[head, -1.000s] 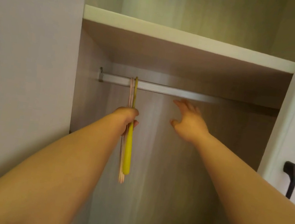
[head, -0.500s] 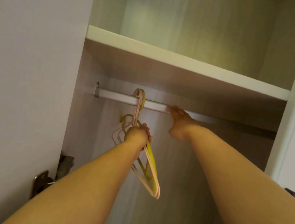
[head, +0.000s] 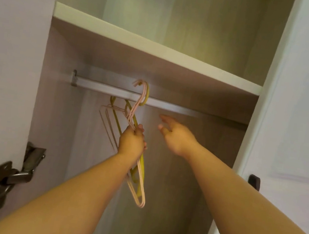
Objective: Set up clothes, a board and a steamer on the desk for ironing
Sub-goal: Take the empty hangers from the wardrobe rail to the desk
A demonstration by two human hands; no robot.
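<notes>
While the left hand point(head: 131, 142) grips a bunch of pink and yellow hangers point(head: 129, 117) by their necks, the right hand point(head: 176, 136) reaches beside it with fingers spread and loose, holding nothing. The hangers' hooks sit over the metal rail point(head: 171, 107), just above both hands. A shelf point(head: 158, 52) runs over the rail, inside the open wardrobe; a door hinge point(head: 14, 174) shows lower left.

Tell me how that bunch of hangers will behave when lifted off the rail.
Probably light: the left hand grips the whole bunch of hangers alone. The thin frames look stiff, yet they fan apart loosely, so they may swing and tangle. Their hooks sit over the rail and could snag.
</notes>
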